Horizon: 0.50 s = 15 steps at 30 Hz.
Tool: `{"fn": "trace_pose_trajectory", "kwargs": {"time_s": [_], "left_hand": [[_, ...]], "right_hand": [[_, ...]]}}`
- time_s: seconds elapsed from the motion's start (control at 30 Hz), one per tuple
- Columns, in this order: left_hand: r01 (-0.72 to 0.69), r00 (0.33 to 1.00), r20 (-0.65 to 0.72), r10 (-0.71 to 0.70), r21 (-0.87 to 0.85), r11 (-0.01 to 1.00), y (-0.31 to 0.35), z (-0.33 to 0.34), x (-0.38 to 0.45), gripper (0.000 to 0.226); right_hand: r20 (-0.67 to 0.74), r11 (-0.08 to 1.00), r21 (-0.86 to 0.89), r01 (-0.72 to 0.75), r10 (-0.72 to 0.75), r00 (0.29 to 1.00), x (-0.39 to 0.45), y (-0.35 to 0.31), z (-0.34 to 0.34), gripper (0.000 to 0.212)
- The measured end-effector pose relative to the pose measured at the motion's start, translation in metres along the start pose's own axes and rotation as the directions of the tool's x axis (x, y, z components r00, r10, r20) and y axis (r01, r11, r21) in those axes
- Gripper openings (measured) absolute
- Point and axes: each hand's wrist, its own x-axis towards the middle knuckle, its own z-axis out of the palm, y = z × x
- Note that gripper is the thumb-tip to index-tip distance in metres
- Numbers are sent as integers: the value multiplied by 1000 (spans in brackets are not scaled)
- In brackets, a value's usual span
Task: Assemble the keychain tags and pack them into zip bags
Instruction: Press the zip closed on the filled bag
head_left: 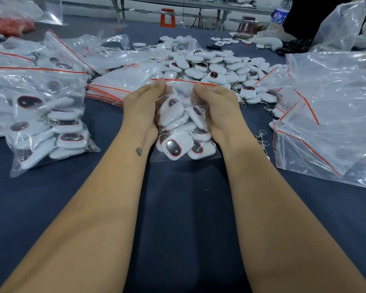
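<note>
This is a packing workshop, a bulk hand-assembly station. A large table covered in dark blue cloth [184, 208] carries a heap of loose white keychain tags [216, 66] toward its far edge, stacks of empty red-striped zip bags [106, 89] and filled bags [49, 123] toward its left edge. Beyond the far edge stand metal-framed benches [178, 5], an orange stool [167, 17] and a water bottle [280, 12].

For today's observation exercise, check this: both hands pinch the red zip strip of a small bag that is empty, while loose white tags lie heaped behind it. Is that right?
Not quite. The head view shows the small zip bag is full of white keychain tags, not empty. The rest stands: the left hand and right hand pinch its red zip strip, and loose tags lie heaped behind it.
</note>
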Motion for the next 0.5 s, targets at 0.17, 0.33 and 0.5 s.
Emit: {"fn": "trace_pose_trajectory", "kwargs": {"time_s": [0.17,0.33,0.5], "left_hand": [[-55,994,98,50,48,997,-1,0,-4,13],[-75,994,85,74,13,997,1,2,-8,21],[-66,993,96,64,10,998,3,5,-10,26]], "right_hand": [[18,1000,23,-14,13,1000,-1,0,2,15],[73,998,-40,-52,55,996,-4,2,5,5],[36,994,-106,8,-4,999,-4,3,6,8]]}}
